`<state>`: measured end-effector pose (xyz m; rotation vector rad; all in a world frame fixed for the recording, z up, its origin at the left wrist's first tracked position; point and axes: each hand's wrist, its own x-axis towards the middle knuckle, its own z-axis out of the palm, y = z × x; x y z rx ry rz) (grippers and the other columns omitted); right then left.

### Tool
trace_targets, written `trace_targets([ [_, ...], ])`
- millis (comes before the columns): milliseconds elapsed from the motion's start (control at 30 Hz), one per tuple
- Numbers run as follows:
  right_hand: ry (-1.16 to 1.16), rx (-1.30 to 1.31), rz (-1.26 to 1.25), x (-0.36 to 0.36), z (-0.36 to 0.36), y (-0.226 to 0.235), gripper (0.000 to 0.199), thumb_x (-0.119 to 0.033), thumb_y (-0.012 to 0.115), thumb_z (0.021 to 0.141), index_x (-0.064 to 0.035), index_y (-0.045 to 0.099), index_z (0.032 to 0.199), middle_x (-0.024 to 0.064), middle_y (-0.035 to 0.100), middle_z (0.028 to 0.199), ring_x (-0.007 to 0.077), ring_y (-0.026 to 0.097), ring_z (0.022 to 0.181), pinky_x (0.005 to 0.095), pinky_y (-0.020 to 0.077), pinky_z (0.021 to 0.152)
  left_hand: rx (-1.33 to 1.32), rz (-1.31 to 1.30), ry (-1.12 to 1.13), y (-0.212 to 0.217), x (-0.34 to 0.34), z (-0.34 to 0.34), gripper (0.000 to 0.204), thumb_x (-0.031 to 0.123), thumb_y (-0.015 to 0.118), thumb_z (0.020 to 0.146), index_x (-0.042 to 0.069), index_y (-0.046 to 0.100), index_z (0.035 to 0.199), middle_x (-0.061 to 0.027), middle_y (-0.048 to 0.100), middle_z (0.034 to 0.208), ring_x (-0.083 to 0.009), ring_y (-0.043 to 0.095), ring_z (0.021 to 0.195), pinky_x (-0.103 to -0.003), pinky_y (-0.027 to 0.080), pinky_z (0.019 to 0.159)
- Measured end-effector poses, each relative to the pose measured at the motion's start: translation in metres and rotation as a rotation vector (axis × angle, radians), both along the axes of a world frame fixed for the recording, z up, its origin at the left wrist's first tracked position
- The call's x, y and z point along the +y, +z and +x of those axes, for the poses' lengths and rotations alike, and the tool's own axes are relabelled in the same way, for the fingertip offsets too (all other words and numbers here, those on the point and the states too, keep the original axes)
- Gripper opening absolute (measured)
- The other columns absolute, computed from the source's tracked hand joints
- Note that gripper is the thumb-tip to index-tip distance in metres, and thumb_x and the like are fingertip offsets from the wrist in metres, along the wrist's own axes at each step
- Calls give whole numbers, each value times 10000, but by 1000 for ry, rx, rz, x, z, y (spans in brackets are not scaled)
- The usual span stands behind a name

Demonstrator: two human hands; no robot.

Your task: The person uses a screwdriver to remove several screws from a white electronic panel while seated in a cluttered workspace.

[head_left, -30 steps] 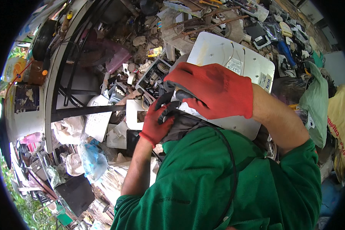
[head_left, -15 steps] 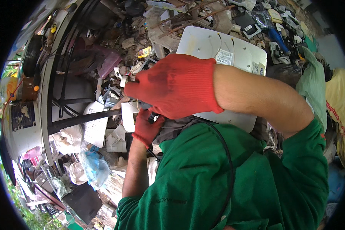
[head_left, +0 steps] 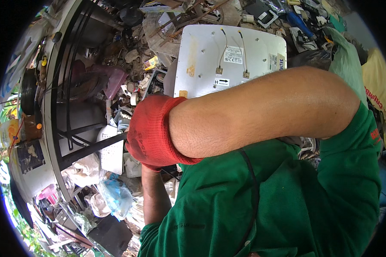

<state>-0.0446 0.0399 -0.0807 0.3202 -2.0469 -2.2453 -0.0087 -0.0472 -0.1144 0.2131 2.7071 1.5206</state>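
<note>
A right hand [head_left: 152, 130] in a red knit glove with dark smudges covers most of the left hand [head_left: 152, 167], of which little more than a red cuff shows, beside a long black bar [head_left: 94, 150]. Fingers on both sides are hidden from the camera, so it cannot be told whether the hands are spread, pressed together or pinching something.

The bare right forearm [head_left: 244, 113] stretches across the front of the wearer of a green shirt [head_left: 218, 197], hiding the near part of a flat, silvery-white metal panel with rounded corners [head_left: 233, 72]. The panel lies just in front of the body, to the right of the gloves. Two thin cables [head_left: 225, 45] rise from small square brass-toned connectors on its face, close to a white printed label [head_left: 233, 55] and a smaller white sticker bearing a black arrow [head_left: 221, 82]. A slim black cord [head_left: 254, 180] runs down the shirt front.

Around them spreads a dense clutter of scrap: a white plastic panel [head_left: 111, 150] and a crumpled clear-and-blue plastic bag [head_left: 116, 197] at left, a translucent pink plastic piece [head_left: 116, 83] and a small yellow box [head_left: 150, 63] beyond the gloves. On the right hang a pale green plastic bag [head_left: 345, 60] and a yellow sack with red lettering [head_left: 375, 75].
</note>
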Motion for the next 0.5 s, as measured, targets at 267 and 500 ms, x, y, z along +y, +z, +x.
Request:
trace_targets([
  [267, -182, 8, 145, -39, 10, -34, 471, -401, 732, 883, -238, 649, 1317, -42, 637, 1317, 135, 572, 1200, 381, 432, 1039, -9, -17, 19, 2, -2, 13, 540, 312, 778, 818, 28, 590, 1237, -196, 693, 1154, -334, 683, 1054, -406, 530, 905],
  [500, -91, 57, 235, -12, 22, -40, 514, -375, 779, 830, -216, 658, 1304, -13, 630, 1331, 166, 555, 1237, 414, 422, 1069, -26, -12, 25, 0, 0, 17, 576, 346, 781, 810, 18, 584, 1241, -204, 692, 1155, -341, 679, 1063, -408, 528, 913],
])
